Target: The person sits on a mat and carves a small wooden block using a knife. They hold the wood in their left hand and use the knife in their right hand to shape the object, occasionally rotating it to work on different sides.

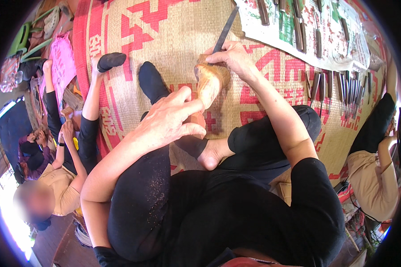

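Observation:
My left hand point(176, 115) is closed around the lower end of a pale carved wooden piece point(209, 84), a curved shape with a broader top. It tilts up and away above my crossed legs. My right hand point(232, 58) is closed at the top of the wood, gripping a long, narrow, dark file-like tool point(228, 26). From that hand the tool points up and slightly right. Its exact kind cannot be made out, and my fingers hide where it meets the wood. Fine pale shavings point(156, 193) speckle my left trouser leg.
A woven mat point(173, 26) with red patterns lies beneath me. At the far right, several wooden-handled tools rest on a white sheet point(280, 38), and a row of thin tools point(349, 89) lies beside it. Another person point(67, 187) sits at left holding a wooden piece; a second person point(372, 178) sits at right.

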Motion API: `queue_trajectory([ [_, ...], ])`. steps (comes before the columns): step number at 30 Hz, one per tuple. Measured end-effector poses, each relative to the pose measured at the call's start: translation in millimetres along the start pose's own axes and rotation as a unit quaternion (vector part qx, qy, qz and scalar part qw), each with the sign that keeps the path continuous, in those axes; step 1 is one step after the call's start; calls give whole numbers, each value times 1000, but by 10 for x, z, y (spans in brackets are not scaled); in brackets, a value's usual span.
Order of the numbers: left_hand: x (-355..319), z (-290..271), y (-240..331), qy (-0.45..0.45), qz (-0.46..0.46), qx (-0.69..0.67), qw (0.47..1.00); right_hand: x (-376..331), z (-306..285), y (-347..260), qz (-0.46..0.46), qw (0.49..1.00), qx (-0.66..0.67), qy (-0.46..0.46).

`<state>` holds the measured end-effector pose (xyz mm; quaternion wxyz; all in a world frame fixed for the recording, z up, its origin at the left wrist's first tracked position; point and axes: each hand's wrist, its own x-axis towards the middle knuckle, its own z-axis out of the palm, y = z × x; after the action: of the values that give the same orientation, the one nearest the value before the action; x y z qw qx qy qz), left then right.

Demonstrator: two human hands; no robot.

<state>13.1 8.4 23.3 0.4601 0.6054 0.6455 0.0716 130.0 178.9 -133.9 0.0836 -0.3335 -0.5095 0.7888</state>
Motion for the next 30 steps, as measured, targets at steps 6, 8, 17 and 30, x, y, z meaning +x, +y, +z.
queue_trajectory([
  [6, 27, 6, 17, -16, 5, 19, 1000, 98, -266, 26, -21, 998, -13, 62],
  [8, 21, 27, 1, -2, 7, 11, 1000, 18, -139, -56, -25, 998, -41, 33],
  [17, 39, 118, -60, 7, 81, 5, 997, 62, -184, -20, -16, 995, -17, 92],
  [30, 89, 106, -17, -23, 95, 21, 995, 33, -80, 14, -23, 996, -64, 51],
])
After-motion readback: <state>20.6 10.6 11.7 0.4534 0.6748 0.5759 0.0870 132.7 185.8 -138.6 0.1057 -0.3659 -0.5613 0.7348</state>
